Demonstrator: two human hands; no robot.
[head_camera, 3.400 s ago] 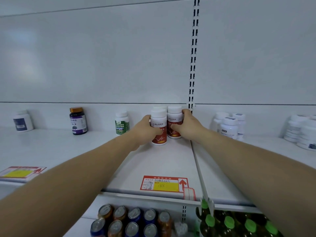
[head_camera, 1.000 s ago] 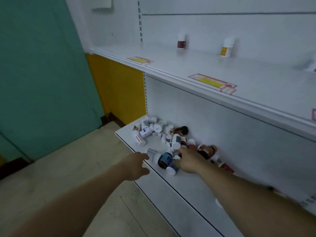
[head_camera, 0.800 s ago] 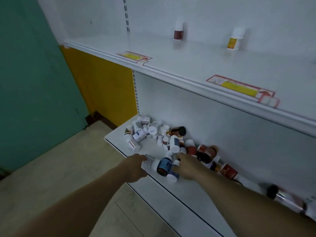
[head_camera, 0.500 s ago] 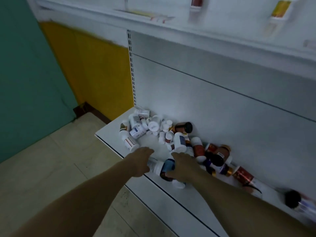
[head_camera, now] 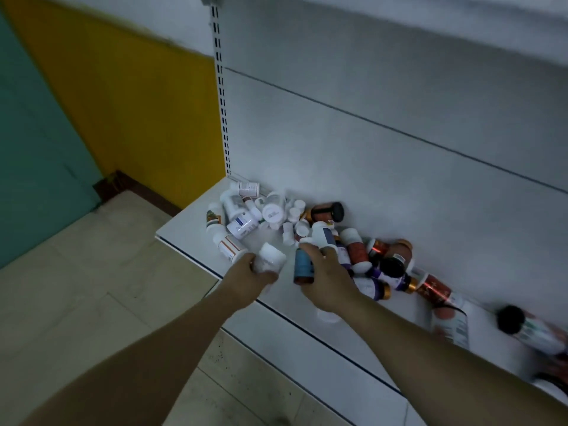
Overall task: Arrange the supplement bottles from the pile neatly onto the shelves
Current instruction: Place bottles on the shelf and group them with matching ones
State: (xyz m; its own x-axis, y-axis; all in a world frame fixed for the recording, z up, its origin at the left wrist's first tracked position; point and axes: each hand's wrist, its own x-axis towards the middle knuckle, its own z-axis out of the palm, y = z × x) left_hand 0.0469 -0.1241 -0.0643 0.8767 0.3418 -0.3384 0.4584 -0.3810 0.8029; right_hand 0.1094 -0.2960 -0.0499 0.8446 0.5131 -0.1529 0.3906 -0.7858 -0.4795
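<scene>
Both hands had closed on bottles since a moment earlier: left hand [head_camera: 246,279] gripped a white bottle [head_camera: 270,256], right hand [head_camera: 327,285] a blue-labelled bottle [head_camera: 302,265], at the pile's [head_camera: 322,232] 6 o'clock edge on the bottom shelf [head_camera: 189,230].

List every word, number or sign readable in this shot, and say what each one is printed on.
Nothing is legible.
Too small to read: print on the blue-edged label.
Blurred: grey marks on the white bottle end facing the camera.
Blurred: gold marks on the red bottle.
Blurred: label of the blue-labelled bottle in the right hand.
No print shows on the white bottle in the left hand.
</scene>
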